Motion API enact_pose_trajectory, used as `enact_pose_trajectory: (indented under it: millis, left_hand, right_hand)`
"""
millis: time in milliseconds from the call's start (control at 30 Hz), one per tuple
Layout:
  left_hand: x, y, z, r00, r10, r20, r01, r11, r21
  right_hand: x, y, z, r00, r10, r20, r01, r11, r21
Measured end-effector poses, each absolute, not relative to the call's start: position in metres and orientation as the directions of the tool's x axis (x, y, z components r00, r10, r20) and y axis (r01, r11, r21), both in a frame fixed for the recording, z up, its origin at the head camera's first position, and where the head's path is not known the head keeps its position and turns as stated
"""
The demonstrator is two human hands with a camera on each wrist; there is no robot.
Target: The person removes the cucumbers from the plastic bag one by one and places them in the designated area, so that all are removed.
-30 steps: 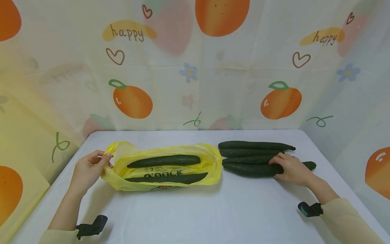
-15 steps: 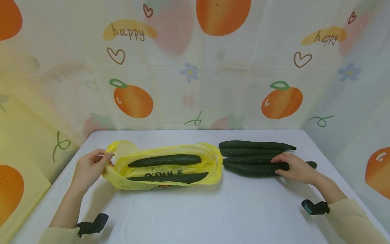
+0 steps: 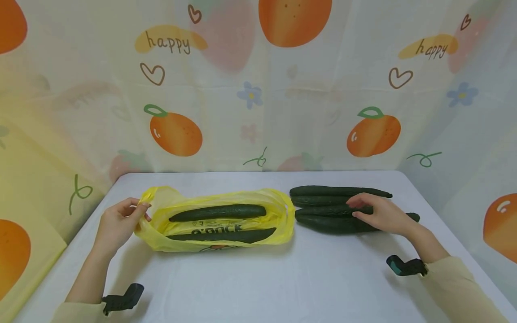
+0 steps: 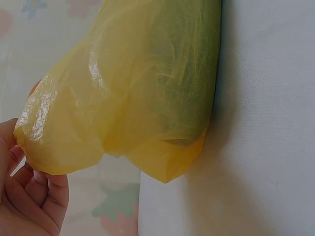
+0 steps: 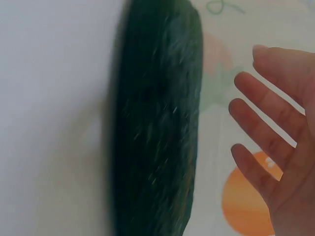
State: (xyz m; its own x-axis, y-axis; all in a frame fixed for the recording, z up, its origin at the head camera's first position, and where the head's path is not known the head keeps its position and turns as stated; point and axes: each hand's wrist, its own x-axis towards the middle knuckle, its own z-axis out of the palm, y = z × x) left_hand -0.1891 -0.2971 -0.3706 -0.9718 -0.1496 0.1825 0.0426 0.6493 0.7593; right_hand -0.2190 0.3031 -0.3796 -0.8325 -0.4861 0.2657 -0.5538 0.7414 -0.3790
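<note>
Left hand [image 3: 119, 224]: is pinching the gathered left end of a yellow bag [image 3: 155, 237] between thumb and fingers.
Right hand [image 3: 383, 215]: is hovering over the loose row, released and holding nothing; in the right wrist view its fingers are spreading apart, clear of the cucumber nearest that camera.
Yellow bag: is lying on its side between the two hands, its long opening facing up and dark lettering showing inside.
Bagged cucumbers: two are lying lengthwise to the right of the left hand, a far one [image 3: 218, 212] and a near one [image 3: 224, 235], a strip of printed film separating them; in the left wrist view green is showing through the film.
Loose cucumbers: four are lying side by side under and to the left of the right hand, the farthest [image 3: 327, 191] beyond its fingertips, the nearest [image 3: 331, 224] passing partly behind it.
Surface [image 3: 258, 287]: is carrying bag and cucumbers beneath both hands, under a white covering.
Wrists: each is bearing a black device [image 3: 129, 296] below its hand.
Backdrop [image 3: 299, 125]: is hanging beyond both hands, printed with oranges, hearts and "happy".
</note>
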Motion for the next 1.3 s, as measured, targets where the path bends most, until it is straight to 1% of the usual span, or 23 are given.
enact_pose_trajectory:
  millis: [167, 333, 633, 1100, 1300]
  left_hand:
    - [-0.189, -0.297, -0.371, -0.970, -0.146, 0.192, 0.052, 0.650, 0.758]
    - [-0.189, -0.298, -0.371, -0.970, -0.144, 0.196, 0.058, 0.646, 0.761]
    - [-0.189, -0.296, -0.369, -0.974, -0.140, 0.180, 0.053, 0.628, 0.777]
    - [-0.186, -0.293, -0.367, -0.972, -0.146, 0.184, 0.050, 0.638, 0.769]
    - [-0.186, -0.293, -0.369, -0.971, -0.146, 0.187, 0.052, 0.639, 0.768]
  right_hand:
    - [-0.221, 0.289, -0.372, -0.826, -0.497, 0.265, -0.563, 0.726, -0.394]
    - [-0.224, 0.272, -0.366, -0.821, -0.498, 0.279, -0.570, 0.692, -0.442]
    - [-0.226, 0.242, -0.351, -0.764, -0.531, 0.367, -0.645, 0.614, -0.455]
    - [-0.222, 0.187, -0.335, -0.745, -0.544, 0.386, -0.663, 0.539, -0.519]
    - [-0.220, 0.163, -0.336, -0.721, -0.570, 0.393, -0.684, 0.499, -0.531]
